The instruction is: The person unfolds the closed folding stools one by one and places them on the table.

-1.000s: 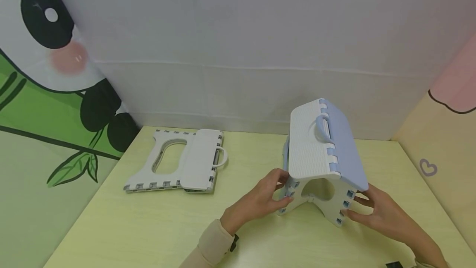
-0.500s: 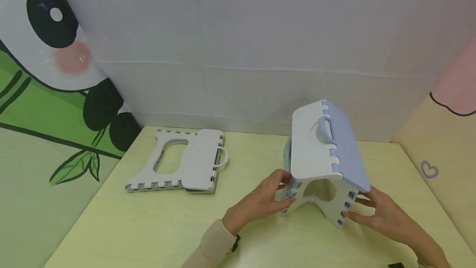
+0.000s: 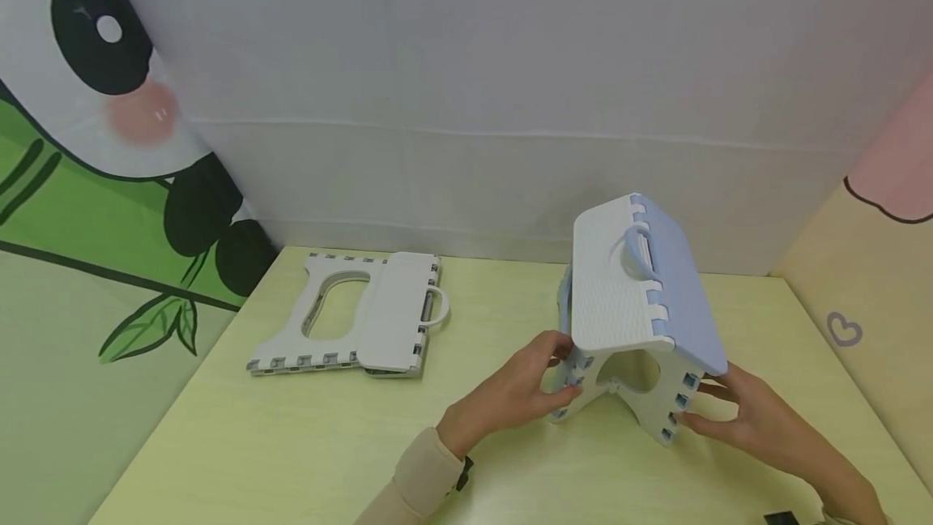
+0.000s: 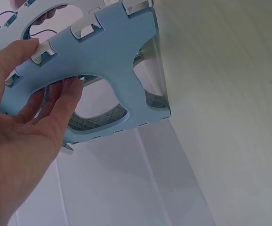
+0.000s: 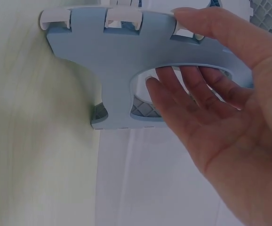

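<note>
A white and blue folding step stool [image 3: 608, 290] stands on the table at the right, its top peaked along the middle hinge and its legs apart. My left hand [image 3: 513, 386] grips its left blue leg panel [image 4: 112, 52], fingers in the cut-out and thumb on the hinged edge. On the other side my right hand [image 3: 758, 420] holds the right blue leg panel [image 5: 110, 56] the same way, fingertips inside the opening and thumb on the edge. A blue carry handle [image 3: 636, 252] sticks up from the stool's top. In the head view, some fingers are hidden behind the panels.
A second folding stool [image 3: 394, 310], white and folded flat, lies on the left of the pale yellow table [image 3: 291, 444]. A white cloth wall [image 3: 474, 104] rises behind the table. Painted side walls [image 3: 838, 282] flank it.
The stool and both hands hold nearly the same place and pose. Only a slight shift of the whole head view shows.
</note>
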